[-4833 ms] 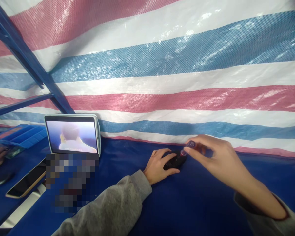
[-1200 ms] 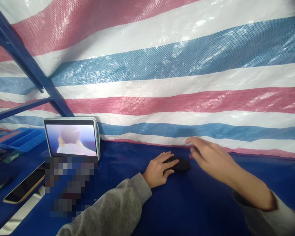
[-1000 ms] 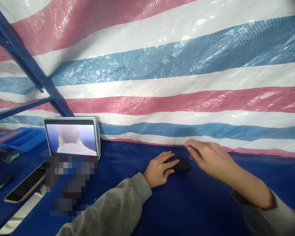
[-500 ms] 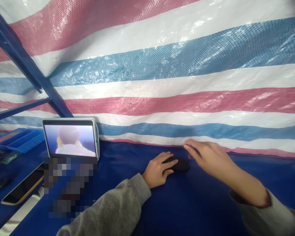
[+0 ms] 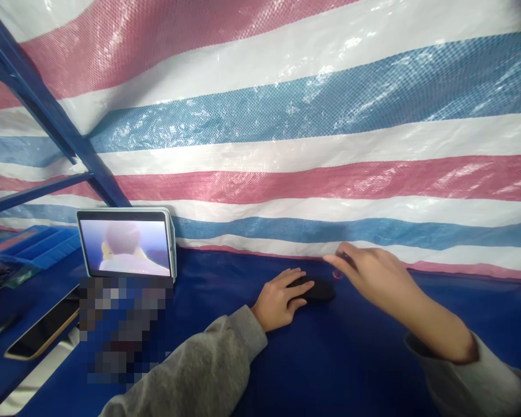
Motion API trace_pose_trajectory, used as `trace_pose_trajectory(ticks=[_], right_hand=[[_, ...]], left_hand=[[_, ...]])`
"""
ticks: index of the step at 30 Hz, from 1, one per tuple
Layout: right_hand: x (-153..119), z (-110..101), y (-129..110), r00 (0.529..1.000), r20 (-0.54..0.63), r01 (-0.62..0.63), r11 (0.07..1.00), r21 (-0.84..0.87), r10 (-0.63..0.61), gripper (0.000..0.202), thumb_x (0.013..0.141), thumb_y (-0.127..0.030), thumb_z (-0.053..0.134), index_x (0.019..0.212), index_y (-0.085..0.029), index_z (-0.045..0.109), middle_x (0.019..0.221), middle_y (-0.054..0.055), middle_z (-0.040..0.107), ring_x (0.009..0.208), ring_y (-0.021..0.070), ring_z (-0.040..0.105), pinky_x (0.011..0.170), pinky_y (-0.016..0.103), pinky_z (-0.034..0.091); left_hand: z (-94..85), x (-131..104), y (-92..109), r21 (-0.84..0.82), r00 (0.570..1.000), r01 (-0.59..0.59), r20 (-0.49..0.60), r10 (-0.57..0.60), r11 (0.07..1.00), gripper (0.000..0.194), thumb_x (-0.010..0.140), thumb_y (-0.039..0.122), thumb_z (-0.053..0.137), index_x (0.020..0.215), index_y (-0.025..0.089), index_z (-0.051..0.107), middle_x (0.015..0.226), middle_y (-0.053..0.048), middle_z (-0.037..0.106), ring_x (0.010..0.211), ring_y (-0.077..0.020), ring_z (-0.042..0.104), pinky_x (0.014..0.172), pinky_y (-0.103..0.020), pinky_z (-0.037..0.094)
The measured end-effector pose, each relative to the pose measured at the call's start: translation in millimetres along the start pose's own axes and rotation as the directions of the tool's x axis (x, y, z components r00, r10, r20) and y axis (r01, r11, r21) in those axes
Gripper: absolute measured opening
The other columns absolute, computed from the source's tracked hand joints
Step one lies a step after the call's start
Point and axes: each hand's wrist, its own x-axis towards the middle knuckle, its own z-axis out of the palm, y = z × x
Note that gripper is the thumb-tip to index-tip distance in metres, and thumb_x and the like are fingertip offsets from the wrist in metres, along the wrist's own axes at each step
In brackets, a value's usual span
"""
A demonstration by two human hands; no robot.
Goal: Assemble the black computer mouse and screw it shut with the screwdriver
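R hand (image 5: 369, 272) is pinching a small tool (image 5: 337, 274) btwn thumb and curled forefinger; most of it's hidden behind the fingers, only a reddish, see-through bit pokes out below the thumb, so can't tell exactly what kind. That bit sits right by the R end of a black computer mouse (image 5: 324, 291); can't tell from here if they touch. L hand (image 5: 280, 300) has the other end of the mouse, closed loosely round it: thumb along the near edge, fingers slightly apart over the top & far side. Mouse is flat on the blue table cover (image 5: 373, 359), not far from the back edge. Both arms come in from the near side, grey sleeves (image 5: 208, 365) w/ the R one pushed up past the wrist.

Further L, a tablet (image 5: 125, 246) in a pale case leans upright near the striped tarp, screen on, showing a pale-shouldered figure vs. violet-blue. Just in front of it, a pixelated patch (image 5: 124, 324), contents unreadable. L of that, a phone (image 5: 47, 321), dark screen, gold-ish edge, lying at a slant. Beyond, a blue compartment tray (image 5: 54, 258), an orange-ish strip in its far L part, w/ blurry dark stuff next to it.

Behind everything, the red/white/blue striped tarp (image 5: 295, 116), creased & shiny, plus a blue metal frame (image 5: 47, 110) cutting diagonally down the upper L.
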Motion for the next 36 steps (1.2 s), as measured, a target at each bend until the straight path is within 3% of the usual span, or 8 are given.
trace_pose_trajectory(ticks=[6, 11, 14, 17, 20, 25, 31, 36], right_hand=[[1, 2, 4, 0.999, -0.029, 0.031, 1.0, -0.005, -0.031, 0.037, 0.098, -0.04, 0.034, 0.076, -0.022, 0.057, 0.067, 0.002, 0.068, 0.058, 0.0182, 0.062, 0.053, 0.028, 0.029], [0, -3, 1, 0.998, 0.054, -0.041, 0.999, -0.031, 0.043, 0.033, 0.096, -0.042, 0.037, 0.083, -0.023, 0.061, 0.059, 0.002, 0.066, 0.055, 0.02, 0.062, 0.051, 0.028, 0.026], [-2, -8, -1, 0.997, 0.075, -0.005, 1.0, 0.0, 0.005, 0.021, 0.091, -0.025, 0.039, 0.087, -0.022, 0.059, 0.07, 0.002, 0.069, 0.061, 0.0188, 0.063, 0.053, 0.028, 0.03], [-3, -9, -1, 0.995, 0.086, 0.041, 0.995, 0.087, -0.048, 0.024, 0.085, -0.017, 0.038, 0.095, -0.022, 0.06, 0.077, 0.001, 0.071, 0.068, 0.0181, 0.065, 0.058, 0.028, 0.035], [-2, -7, 0, 0.992, 0.107, 0.055, 0.99, 0.127, -0.069, 0.03, 0.092, -0.023, 0.033, 0.1, -0.023, 0.062, 0.069, 0.001, 0.069, 0.063, 0.0176, 0.065, 0.058, 0.028, 0.036], [0, -5, 0, 0.997, 0.071, -0.01, 0.999, 0.031, 0.008, 0.036, 0.096, -0.038, 0.033, 0.097, -0.022, 0.065, 0.063, 0.003, 0.069, 0.058, 0.0204, 0.065, 0.053, 0.028, 0.034], [-3, -3, 2, 0.994, 0.009, 0.103, 0.988, 0.115, -0.105, 0.034, 0.092, -0.024, 0.035, 0.117, -0.02, 0.059, 0.098, 0.006, 0.073, 0.075, 0.0199, 0.069, 0.062, 0.029, 0.043], [0, -1, 5, 0.999, 0.017, 0.037, 0.999, 0.012, -0.037, 0.034, 0.095, -0.043, 0.037, 0.102, -0.021, 0.063, 0.071, 0.004, 0.072, 0.064, 0.023, 0.068, 0.057, 0.03, 0.039]], left_hand=[[0.3, 0, 0, 0.004, 1.0, -0.011, -0.008, 0.011, 1.0, 0.036, 0.096, 0.029, 0.05, 0.131, 0.024, 0.057, 0.137, -0.007, 0.054, 0.132, -0.0235, 0.047, 0.113, -0.047, 0.036], [1.6, -1, 0, -0.002, 1.0, -0.016, -0.012, 0.016, 1.0, 0.036, 0.096, 0.028, 0.051, 0.131, 0.023, 0.057, 0.138, -0.007, 0.054, 0.132, -0.0229, 0.046, 0.114, -0.046, 0.036], [1.4, -1, 0, -0.003, 1.0, -0.015, -0.012, 0.015, 1.0, 0.036, 0.096, 0.028, 0.051, 0.131, 0.023, 0.057, 0.138, -0.007, 0.053, 0.132, -0.0227, 0.047, 0.114, -0.046, 0.036], [1.1, -1, -1, 0.008, 1.0, -0.015, -0.005, 0.015, 1.0, 0.037, 0.095, 0.027, 0.051, 0.132, 0.023, 0.056, 0.139, -0.007, 0.052, 0.132, -0.0227, 0.047, 0.114, -0.045, 0.036], [1.1, -1, -1, 0.025, 1.0, -0.024, 0.0, 0.024, 0.999, 0.037, 0.095, 0.027, 0.052, 0.131, 0.024, 0.056, 0.14, -0.007, 0.052, 0.133, -0.0233, 0.046, 0.114, -0.046, 0.035], [0.4, 0, 0, 0.025, 1.0, -0.03, -0.003, 0.03, 0.999, 0.037, 0.095, 0.026, 0.051, 0.131, 0.024, 0.056, 0.139, -0.007, 0.053, 0.133, -0.0233, 0.046, 0.114, -0.047, 0.035], [0.0, 0, 0, 0.004, 1.0, -0.014, -0.007, 0.014, 1.0, 0.037, 0.095, 0.026, 0.053, 0.131, 0.022, 0.056, 0.138, -0.008, 0.054, 0.133, -0.0228, 0.046, 0.114, -0.045, 0.035], [0.9, 0, -1, -0.015, 0.999, -0.031, 0.025, 0.031, 0.999, 0.038, 0.095, 0.032, 0.054, 0.132, 0.021, 0.055, 0.141, -0.008, 0.051, 0.136, -0.0224, 0.042, 0.115, -0.044, 0.034]])
